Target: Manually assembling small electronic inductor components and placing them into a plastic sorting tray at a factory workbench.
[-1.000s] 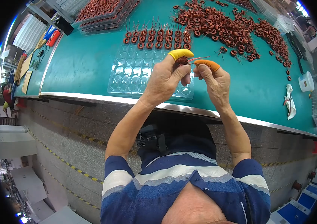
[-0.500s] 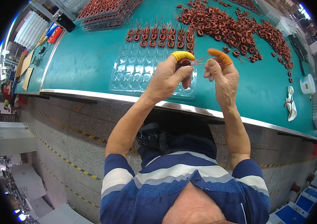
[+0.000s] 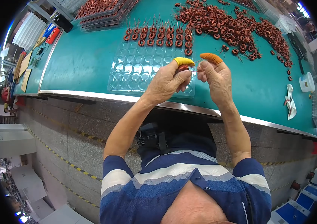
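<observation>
A green worktable (image 3: 84, 63) carries a clear plastic blister tray (image 3: 128, 72), with a large loose heap of copper coils (image 3: 225, 22) behind it. Above the tray's near right corner, the left hand (image 3: 168, 80), closed, pinches a small wound coil (image 3: 182, 68) under a yellow finger cot. The right hand (image 3: 216, 76), orange-capped finger raised, grips the coil's thin wire lead (image 3: 197, 66).
</observation>
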Tool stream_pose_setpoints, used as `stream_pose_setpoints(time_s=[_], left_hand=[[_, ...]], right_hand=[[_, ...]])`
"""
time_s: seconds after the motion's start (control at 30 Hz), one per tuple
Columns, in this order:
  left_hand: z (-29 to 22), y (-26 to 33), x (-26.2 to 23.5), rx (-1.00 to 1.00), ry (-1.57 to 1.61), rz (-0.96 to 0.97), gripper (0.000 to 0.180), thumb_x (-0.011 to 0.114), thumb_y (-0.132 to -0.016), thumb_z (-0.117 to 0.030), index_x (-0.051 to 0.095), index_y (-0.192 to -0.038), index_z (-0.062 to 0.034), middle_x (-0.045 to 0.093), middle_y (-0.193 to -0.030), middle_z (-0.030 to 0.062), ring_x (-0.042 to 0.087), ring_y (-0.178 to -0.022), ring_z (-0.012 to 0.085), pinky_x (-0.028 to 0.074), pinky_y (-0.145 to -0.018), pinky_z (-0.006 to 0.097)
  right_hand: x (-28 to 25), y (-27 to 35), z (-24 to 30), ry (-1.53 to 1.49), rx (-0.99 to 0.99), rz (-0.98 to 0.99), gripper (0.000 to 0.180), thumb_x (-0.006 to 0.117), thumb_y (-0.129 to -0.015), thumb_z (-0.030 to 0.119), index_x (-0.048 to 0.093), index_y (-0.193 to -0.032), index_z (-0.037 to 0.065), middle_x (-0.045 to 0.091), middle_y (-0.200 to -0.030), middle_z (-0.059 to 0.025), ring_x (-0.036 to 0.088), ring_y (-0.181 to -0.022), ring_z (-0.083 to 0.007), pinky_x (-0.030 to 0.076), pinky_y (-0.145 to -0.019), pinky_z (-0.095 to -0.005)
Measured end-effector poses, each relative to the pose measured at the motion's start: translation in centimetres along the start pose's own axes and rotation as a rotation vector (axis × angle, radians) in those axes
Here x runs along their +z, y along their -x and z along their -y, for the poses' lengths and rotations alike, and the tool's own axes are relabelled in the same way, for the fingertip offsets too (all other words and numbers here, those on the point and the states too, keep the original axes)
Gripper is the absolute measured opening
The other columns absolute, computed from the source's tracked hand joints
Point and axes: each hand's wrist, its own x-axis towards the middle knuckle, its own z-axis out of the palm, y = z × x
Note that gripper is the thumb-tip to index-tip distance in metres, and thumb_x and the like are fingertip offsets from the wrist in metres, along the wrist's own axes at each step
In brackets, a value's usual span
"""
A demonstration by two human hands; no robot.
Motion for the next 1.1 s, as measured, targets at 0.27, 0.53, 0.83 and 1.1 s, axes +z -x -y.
stream_pose_setpoints(time_s=[0.27, 0.53, 0.83, 1.1], left_hand=[[-0.1, 0.5, 1.7, 0.062, 0.041, -0.092, 0.024, 0.049, -0.098, -0.018, 0.052, -0.113, 0.0010, 0.055, -0.067, 0.0008, 0.052, -0.055, 0.0072, 0.042, -0.048, 0.022], [-0.2, 1.9, 3.5, 0.131, 0.218, -0.215, 0.017, 0.048, -0.098, -0.013, 0.051, -0.108, 0.0009, 0.052, -0.064, 0.0010, 0.047, -0.051, 0.0076, 0.039, -0.047, 0.022], [0.7, 1.7, 2.8, -0.091, 0.393, -0.193, 0.018, 0.049, -0.098, -0.016, 0.052, -0.106, -0.0008, 0.053, -0.066, 0.0022, 0.053, -0.051, 0.0090, 0.039, -0.043, 0.021], [1.5, 1.0, 2.2, -0.011, 0.293, -0.294, 0.019, 0.049, -0.098, -0.015, 0.054, -0.105, 0.0017, 0.060, -0.071, 0.0049, 0.059, -0.058, 0.0106, 0.048, -0.050, 0.022]], right_hand=[[0.7, 1.7, -0.2, 0.307, -0.219, -0.070, 0.023, 0.072, -0.085, 0.019, 0.064, -0.094, -0.001, 0.066, -0.076, -0.0041, 0.058, -0.063, -0.0082, 0.045, -0.056, -0.0204], [1.8, 2.1, 0.1, -0.054, -0.172, -0.091, 0.019, 0.069, -0.088, 0.014, 0.066, -0.100, -0.001, 0.063, -0.076, -0.0029, 0.058, -0.066, -0.0086, 0.048, -0.061, -0.0210], [0.6, 1.9, -1.5, 0.045, -0.156, -0.050, 0.022, 0.063, -0.092, 0.018, 0.065, -0.102, -0.002, 0.062, -0.076, -0.0028, 0.058, -0.066, -0.0082, 0.046, -0.060, -0.0204], [0.2, 2.3, -1.3, 0.220, -0.135, -0.199, 0.028, 0.064, -0.092, 0.025, 0.065, -0.100, -0.001, 0.062, -0.074, -0.0022, 0.056, -0.060, -0.0064, 0.041, -0.053, -0.0187]])
